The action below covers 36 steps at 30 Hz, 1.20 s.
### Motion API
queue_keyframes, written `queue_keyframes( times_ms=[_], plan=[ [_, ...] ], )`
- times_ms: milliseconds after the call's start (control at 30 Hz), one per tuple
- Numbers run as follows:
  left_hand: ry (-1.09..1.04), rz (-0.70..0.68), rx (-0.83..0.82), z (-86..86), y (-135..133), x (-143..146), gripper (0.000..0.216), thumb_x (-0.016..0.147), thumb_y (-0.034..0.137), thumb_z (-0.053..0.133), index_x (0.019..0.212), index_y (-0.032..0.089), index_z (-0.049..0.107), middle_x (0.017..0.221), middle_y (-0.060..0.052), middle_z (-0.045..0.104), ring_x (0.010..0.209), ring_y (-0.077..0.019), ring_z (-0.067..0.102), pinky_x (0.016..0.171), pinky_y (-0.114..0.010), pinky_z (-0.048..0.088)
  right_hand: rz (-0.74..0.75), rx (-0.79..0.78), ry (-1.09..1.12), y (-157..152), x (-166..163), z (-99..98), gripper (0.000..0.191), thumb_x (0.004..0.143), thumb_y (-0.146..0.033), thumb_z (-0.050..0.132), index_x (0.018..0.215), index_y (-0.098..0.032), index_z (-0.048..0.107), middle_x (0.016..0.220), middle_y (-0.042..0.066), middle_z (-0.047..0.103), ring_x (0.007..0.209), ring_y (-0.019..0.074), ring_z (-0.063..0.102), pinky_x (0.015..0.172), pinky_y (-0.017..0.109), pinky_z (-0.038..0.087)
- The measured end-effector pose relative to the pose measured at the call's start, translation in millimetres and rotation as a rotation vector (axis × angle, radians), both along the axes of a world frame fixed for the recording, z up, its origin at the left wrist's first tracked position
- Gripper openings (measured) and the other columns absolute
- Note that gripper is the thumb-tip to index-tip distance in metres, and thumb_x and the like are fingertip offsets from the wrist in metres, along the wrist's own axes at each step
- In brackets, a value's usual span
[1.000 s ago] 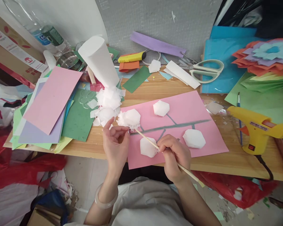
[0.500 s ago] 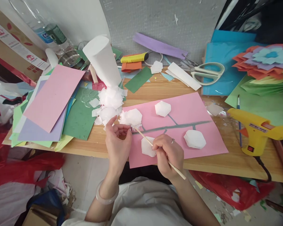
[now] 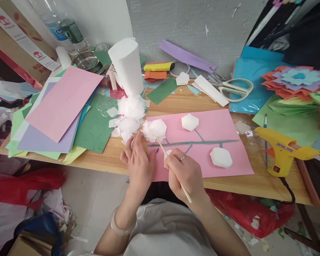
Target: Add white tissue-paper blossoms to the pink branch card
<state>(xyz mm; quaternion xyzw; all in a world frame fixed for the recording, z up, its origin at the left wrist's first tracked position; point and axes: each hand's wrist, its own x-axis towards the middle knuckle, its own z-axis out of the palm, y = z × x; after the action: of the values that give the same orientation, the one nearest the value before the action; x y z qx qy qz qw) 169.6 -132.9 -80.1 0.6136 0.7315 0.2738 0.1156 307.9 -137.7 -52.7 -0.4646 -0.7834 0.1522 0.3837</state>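
Observation:
My right hand [image 3: 186, 174] grips a thin wooden stick [image 3: 186, 192], its tip at the lower edge of a white paper puff [image 3: 155, 130] with a ruffled left side. My left hand [image 3: 138, 160] lies with fingers stretched out, fingertips close by that puff's lower left edge; whether they touch it I cannot tell. Under both hands is a pink sheet [image 3: 237, 163] with a grey-green branch line [image 3: 202, 143]. White faceted pieces sit on it: one at the top [image 3: 190, 122], one at the right [image 3: 220, 157], and one mostly hidden behind my right hand.
Loose white paper scraps [image 3: 128, 125] lie left of the puff, below a white paper roll [image 3: 126, 67]. Coloured sheets [image 3: 65, 103] are stacked at left. Scissors [image 3: 237, 89], a yellow cutter [image 3: 158, 67] and a yellow glue gun [image 3: 282, 149] lie around the pink sheet.
My left hand has gone from a pinch beside the stick's tip to stretched-out fingers at the puff's left. The stick has turned steeper in my right hand. The whole view has shifted slightly.

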Motion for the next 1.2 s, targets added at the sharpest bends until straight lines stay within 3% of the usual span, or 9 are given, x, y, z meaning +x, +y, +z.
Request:
queue_keyframes(
  times_ms=[200,433,767,1033,1133,1200],
  plan=[
    [0.064,0.006,-0.021,-3.2,-0.5,1.1,0.063,0.089,0.017,0.049,0.149,0.019,0.03,0.144,-0.014,0.056,0.143,-0.0307,0.034,0.106,-0.051,0.025,-0.052,-0.103,-0.095,4.8,-11.5,18.5,0.029,0.081,0.004,0.036,0.071,-0.023,0.036,0.067,-0.001,0.043,0.057,0.0138,0.037,0.052,0.027,0.025],
    [0.022,-0.007,0.007,-7.9,-1.5,-0.7,0.065,0.09,0.019,0.051,0.152,0.02,0.03,0.134,-0.013,0.064,0.143,-0.033,0.035,0.107,-0.053,0.024,-0.055,-0.205,-0.074,10.5,-17.1,24.9,0.027,0.084,-0.001,0.035,0.07,-0.023,0.031,0.067,-0.002,0.043,0.057,0.0134,0.039,0.053,0.028,0.025],
    [0.029,-0.003,-0.083,2.2,2.4,-2.1,0.062,0.092,0.023,0.049,0.151,0.015,0.031,0.139,-0.019,0.06,0.142,-0.0356,0.036,0.106,-0.057,0.025,-0.134,-0.161,0.446,5.9,3.2,-2.5,0.027,0.082,-0.002,0.035,0.065,-0.022,0.04,0.062,-0.003,0.043,0.058,0.0132,0.041,0.058,0.029,0.031],
    [0.022,-0.046,-0.141,9.2,4.3,-4.8,0.064,0.092,0.023,0.049,0.152,0.015,0.029,0.135,-0.019,0.063,0.145,-0.0351,0.031,0.107,-0.058,0.022,-0.155,-0.109,0.597,-6.1,20.8,-6.4,0.025,0.079,-0.005,0.038,0.062,-0.022,0.044,0.061,-0.002,0.047,0.059,0.0144,0.044,0.057,0.031,0.031],
    [0.029,-0.106,-0.12,8.7,5.7,-12.0,0.068,0.09,0.027,0.055,0.152,0.015,0.029,0.133,-0.018,0.065,0.145,-0.0365,0.029,0.106,-0.058,0.021,-0.206,-0.155,0.777,-3.9,26.6,-13.4,0.022,0.074,-0.007,0.041,0.059,-0.022,0.047,0.059,-0.001,0.047,0.059,0.0153,0.045,0.057,0.031,0.033],
    [0.034,-0.131,-0.066,7.1,6.2,-22.6,0.064,0.088,0.03,0.06,0.147,0.019,0.038,0.132,-0.014,0.065,0.142,-0.0362,0.032,0.106,-0.056,0.022,-0.231,-0.253,0.944,-0.8,28.7,-19.7,0.019,0.07,-0.01,0.043,0.057,-0.022,0.047,0.057,-0.001,0.046,0.058,0.0152,0.044,0.056,0.031,0.034]
  ],
)
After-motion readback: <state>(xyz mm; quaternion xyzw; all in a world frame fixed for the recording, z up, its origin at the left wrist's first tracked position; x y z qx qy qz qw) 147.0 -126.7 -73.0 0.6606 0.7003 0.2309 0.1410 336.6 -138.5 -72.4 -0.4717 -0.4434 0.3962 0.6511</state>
